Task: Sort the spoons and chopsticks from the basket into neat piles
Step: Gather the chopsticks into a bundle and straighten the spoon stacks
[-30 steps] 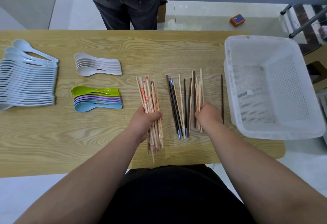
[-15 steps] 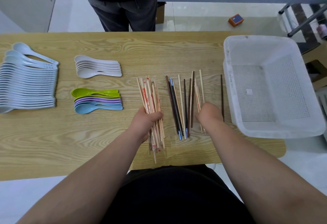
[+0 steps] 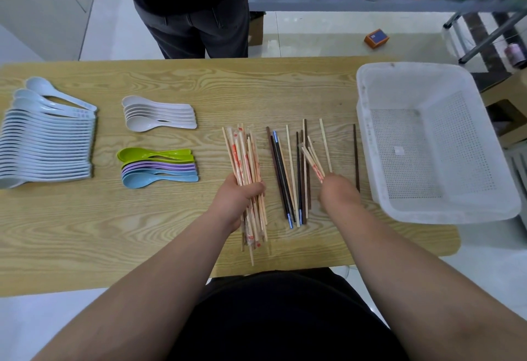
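Pale floor tiles surrounded the wood-grain surface, and a cluttered shelf ran along the far side, its bottles too blurred to identify; a standing person across from the wearer was cut off above the waist. At the right the white perforated basket stood empty, overhanging the near edge. The left hand was curled tight around a bundle of wrapped wooden chopsticks, the fingers hidden beneath it; the right hand was closed on a few wrapped chopsticks angled up off the wood, though motion blur hid the finger grip. Between the hands lay loose mixed chopsticks, dark, bare wood and blue-tipped; one dark chopstick lay alone just beside the basket. Farther left sat sorted piles: white spoons, coloured spoons in green, purple and blue, and a long row of pale blue spoons cut off at the frame edge.
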Tool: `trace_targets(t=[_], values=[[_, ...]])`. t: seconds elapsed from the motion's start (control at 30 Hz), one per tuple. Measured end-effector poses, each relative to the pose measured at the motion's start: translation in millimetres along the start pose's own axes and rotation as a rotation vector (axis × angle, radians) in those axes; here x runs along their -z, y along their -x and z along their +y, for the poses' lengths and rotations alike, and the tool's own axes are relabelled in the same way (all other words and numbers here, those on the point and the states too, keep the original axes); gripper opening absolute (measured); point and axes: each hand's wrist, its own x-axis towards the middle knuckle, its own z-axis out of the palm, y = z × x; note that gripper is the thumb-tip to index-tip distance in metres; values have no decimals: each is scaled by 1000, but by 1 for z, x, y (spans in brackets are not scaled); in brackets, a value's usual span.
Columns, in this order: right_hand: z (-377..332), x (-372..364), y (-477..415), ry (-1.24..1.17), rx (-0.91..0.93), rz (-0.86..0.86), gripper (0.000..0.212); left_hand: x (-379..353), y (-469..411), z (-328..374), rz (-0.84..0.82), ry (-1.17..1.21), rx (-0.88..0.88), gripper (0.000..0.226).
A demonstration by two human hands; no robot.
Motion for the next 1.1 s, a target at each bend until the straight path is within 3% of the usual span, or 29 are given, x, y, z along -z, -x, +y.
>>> trace_targets(t=[0.23,0.4,0.47,0.57,0.73,0.9,1.03,1.1], values=[[0,3,4,-6,-9,-7,23,0,4,-2,5,6,4,32],[8,9,12,-41,-1,19,4,-2,6,-1,-6,-7,8,35],[13,12,16,-176,-4,12,6,-2,6,-1,-1,-2,11,38],[19,10,24,-585,-56,-32,17,-6,7,-3,-4,-2,11,40],[-3,1,56,-1026,7,-202,14,-17,11,0,-20,8,16,53],[-29,-2,87,-969,209,-311,12,-26,15,5,-66,71,-26,28],[-32,3,94,-739,328,-227,13,-26,15,5,-81,129,-38,28],[-34,0,95,-726,386,-239,29,-25,14,5,-83,153,-22,39]])
